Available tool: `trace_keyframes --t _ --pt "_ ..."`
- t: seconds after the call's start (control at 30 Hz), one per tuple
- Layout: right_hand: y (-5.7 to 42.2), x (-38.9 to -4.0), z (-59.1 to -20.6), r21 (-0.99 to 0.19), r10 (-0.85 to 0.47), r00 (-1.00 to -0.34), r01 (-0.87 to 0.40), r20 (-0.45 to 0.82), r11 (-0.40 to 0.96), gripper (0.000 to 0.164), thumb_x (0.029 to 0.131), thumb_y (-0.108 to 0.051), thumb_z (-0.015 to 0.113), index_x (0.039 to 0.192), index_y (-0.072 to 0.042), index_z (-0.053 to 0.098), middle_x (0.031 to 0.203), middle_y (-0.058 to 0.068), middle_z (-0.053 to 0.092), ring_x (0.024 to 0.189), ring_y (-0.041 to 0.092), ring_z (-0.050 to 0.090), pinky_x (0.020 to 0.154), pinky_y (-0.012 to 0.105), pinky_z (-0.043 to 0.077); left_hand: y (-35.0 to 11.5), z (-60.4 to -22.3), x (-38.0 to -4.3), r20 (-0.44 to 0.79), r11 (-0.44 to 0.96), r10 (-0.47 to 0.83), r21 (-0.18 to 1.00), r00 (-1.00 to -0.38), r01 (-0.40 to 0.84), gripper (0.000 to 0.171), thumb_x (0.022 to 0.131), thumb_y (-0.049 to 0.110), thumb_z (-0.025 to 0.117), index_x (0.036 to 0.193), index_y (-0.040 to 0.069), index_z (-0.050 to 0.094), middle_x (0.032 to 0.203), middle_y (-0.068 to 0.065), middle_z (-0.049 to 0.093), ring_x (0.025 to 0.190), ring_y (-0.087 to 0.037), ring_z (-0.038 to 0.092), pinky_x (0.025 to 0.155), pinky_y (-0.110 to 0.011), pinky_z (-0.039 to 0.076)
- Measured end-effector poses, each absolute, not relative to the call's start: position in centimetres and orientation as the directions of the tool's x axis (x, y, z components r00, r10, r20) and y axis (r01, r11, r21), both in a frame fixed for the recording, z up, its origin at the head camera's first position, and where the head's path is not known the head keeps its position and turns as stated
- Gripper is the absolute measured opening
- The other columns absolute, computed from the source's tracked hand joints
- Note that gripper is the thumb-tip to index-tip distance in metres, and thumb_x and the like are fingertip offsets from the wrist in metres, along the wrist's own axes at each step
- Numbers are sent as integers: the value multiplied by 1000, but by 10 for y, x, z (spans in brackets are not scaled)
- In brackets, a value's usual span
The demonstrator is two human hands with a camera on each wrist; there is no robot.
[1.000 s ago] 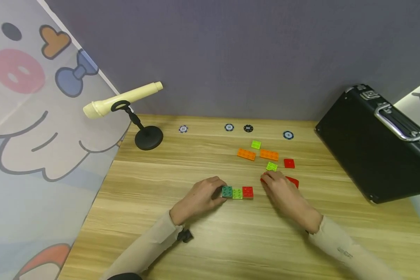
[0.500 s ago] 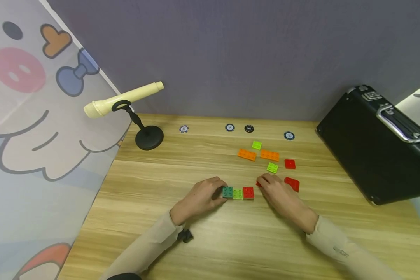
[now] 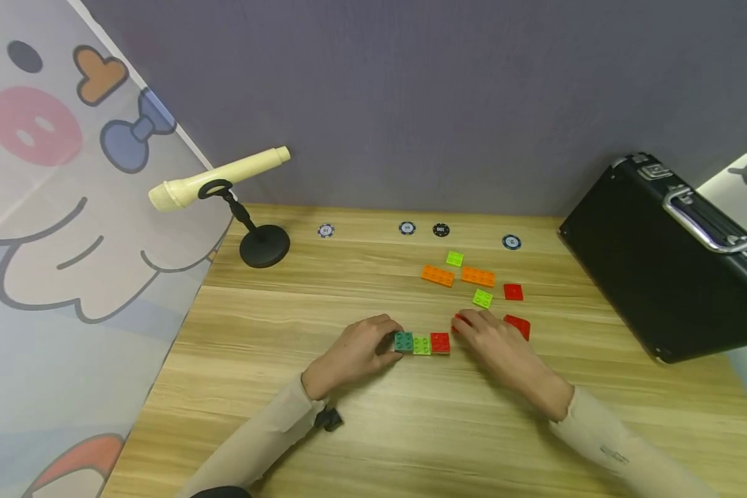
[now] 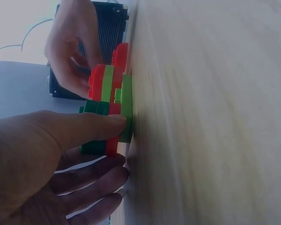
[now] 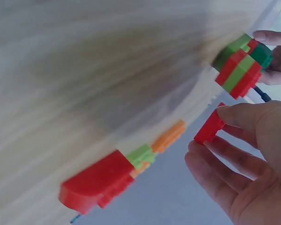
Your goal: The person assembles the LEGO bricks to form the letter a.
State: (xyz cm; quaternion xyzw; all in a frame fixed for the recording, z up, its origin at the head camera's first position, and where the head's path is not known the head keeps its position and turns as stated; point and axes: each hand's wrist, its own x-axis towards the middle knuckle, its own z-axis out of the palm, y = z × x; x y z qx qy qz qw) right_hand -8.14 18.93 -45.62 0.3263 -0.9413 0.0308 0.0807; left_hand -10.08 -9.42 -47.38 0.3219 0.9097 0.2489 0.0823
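My left hand (image 3: 357,349) grips the left end of a small building-brick assembly between thumb and fingers. A light green brick (image 4: 127,89) forms its base, flat on the wooden table. A stack topped with dark green (image 3: 403,341) stands on the left end, with a red layer below. On the right end is a stack of red and light green layers (image 5: 239,75). My right hand (image 3: 504,349) pinches a red brick (image 5: 210,124) between thumb and fingertips, just right of the assembly and apart from it. In the head view, fingers mostly hide that brick.
Behind the right hand lie a rounded red brick (image 3: 519,326), a red square piece (image 3: 513,292), light green bricks (image 3: 482,298) and orange bricks (image 3: 478,277). Several poker chips (image 3: 440,229) line the back. A microphone stand (image 3: 264,245) is left; a black case (image 3: 666,263) is right.
My right hand has shifted left toward the assembly with the red brick, away from the rounded red brick and the light green one. The left hand and the assembly stay in place.
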Motion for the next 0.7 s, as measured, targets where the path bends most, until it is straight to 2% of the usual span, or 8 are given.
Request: trace_keyframes --t 0.13,0.27,0.5,0.7 --pt "188 -79 -448 -5 -626 -754 -639 200 769 45 83 -3 76 125 -9 63 126 11 63 113 30 64 78 41 59 -94 -474 -101 11 667 628 508 -779 545 36 85 28 77 117 15 66 105 6 67 91 -5 62 81 -23 53" --pt "185 -74 -438 -60 -643 -735 -667 215 743 51 79 -3 79 127 -12 63 127 7 64 115 26 64 85 41 58 -95 -473 -102 14 663 631 510 -775 549 36 85 28 77 117 14 66 105 6 68 93 -6 63 82 -24 53" --pt "177 -70 -437 -155 -702 -676 -736 223 659 42 84 -13 77 124 -19 66 126 1 66 113 19 65 90 36 57 -95 -472 -103 14 664 632 505 -775 551 36 85 27 77 117 14 66 106 5 68 95 -7 63 85 -26 54" --pt "175 -69 -439 -133 -710 -673 -738 205 661 42 84 -16 78 124 -21 66 126 0 65 113 19 65 90 38 57 -95 -473 -103 13 662 636 505 -772 554 37 86 27 77 118 14 66 106 5 68 95 -7 63 85 -26 54"
